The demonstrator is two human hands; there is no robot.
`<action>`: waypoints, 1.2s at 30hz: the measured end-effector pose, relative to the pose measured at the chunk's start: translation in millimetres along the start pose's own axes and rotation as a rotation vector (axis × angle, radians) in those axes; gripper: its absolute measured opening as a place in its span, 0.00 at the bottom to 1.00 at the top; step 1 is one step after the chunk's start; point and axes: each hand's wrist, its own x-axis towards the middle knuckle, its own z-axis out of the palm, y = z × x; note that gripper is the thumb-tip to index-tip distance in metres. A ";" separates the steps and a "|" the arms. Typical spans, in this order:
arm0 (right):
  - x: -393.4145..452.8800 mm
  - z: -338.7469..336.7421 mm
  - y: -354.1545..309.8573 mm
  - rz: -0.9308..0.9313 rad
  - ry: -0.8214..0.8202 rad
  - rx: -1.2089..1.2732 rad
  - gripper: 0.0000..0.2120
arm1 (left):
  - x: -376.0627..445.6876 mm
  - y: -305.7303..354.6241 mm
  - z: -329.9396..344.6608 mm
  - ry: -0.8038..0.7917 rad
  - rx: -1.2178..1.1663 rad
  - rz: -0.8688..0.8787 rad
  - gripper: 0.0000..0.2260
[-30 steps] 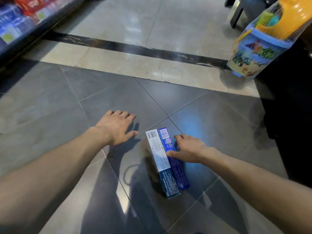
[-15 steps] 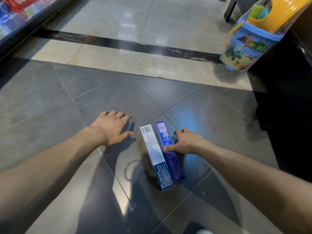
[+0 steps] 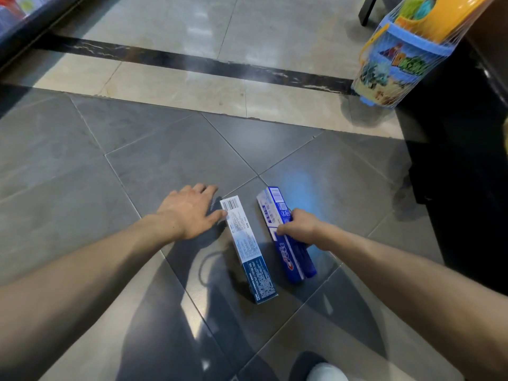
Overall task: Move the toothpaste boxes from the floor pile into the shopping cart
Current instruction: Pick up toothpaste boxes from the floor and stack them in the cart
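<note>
I count two toothpaste boxes on the grey floor tiles [image 3: 82, 166]. The blue box [image 3: 294, 259] is tipped up on one long edge, white panel with a barcode at its far end, and my right hand [image 3: 295, 228] grips it round the middle with curled fingers. The white box [image 3: 246, 243] lies flat just left of it, apart by a narrow gap, barcode at the far end, dark blue panel at the near end. My left hand [image 3: 189, 211] is spread flat, thumb tip touching that box's left edge, holding nothing. Open floor runs ahead and to the left. One netted toy bucket [image 3: 404, 59] sits far right, beside a dark stand [image 3: 461, 160]. One shoe tip [image 3: 327, 373] shows at the bottom edge.
</note>
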 end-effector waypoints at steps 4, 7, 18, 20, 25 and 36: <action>0.2 -15.0 7.5 -0.012 -0.036 0.429 0.03 | -8.5 33.4 30.0 -0.038 -0.552 -0.298 0.30; -0.9 -19.3 10.4 -0.002 -0.031 0.604 0.03 | -8.2 59.4 44.5 -0.086 -0.770 -0.471 0.35; -0.7 -12.9 29.1 0.058 -0.027 0.741 0.14 | 16.2 93.6 61.7 -0.097 -0.949 -0.644 0.29; -1.5 -14.2 29.6 0.050 -0.024 0.736 0.15 | 15.5 85.1 58.4 -0.107 -1.197 -0.598 0.22; -5.9 -16.7 20.4 0.026 -0.014 0.768 0.15 | -0.1 64.6 40.8 -0.189 -1.643 -0.485 0.11; -22.1 -27.6 -52.4 -0.143 0.003 0.912 0.08 | 12.3 46.9 -34.8 0.023 -1.809 -0.497 0.21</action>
